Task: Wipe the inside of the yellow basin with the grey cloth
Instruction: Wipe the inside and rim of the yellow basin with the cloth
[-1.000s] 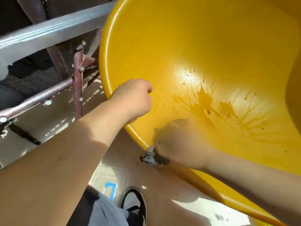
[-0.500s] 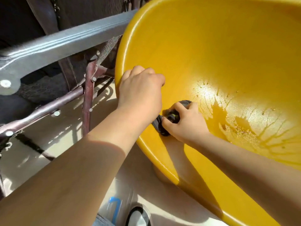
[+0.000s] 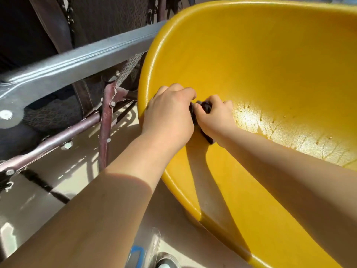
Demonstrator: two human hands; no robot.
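Observation:
The big yellow basin (image 3: 260, 64) stands tilted and fills the right side of the head view. My left hand (image 3: 170, 115) is clamped over its left rim. Just inside that rim, my right hand (image 3: 214, 118) is closed on the dark grey cloth (image 3: 203, 106), pressing it against the inner wall right beside my left hand. Only small bunched parts of the cloth show between and below my fingers. Wet brownish streaks and drops (image 3: 280, 132) glisten on the basin floor to the right of my right hand.
A grey metal rail (image 3: 77, 62) and a reddish-brown frame with an upright post (image 3: 106, 128) stand left of the basin. Below are pale floor, a clear plastic container with a blue part (image 3: 143, 250) and a shoe tip (image 3: 164, 265).
My right hand has carried the cloth from the basin's lower rim up along the inner wall to my left hand. The view has shifted, so the basin sits further right.

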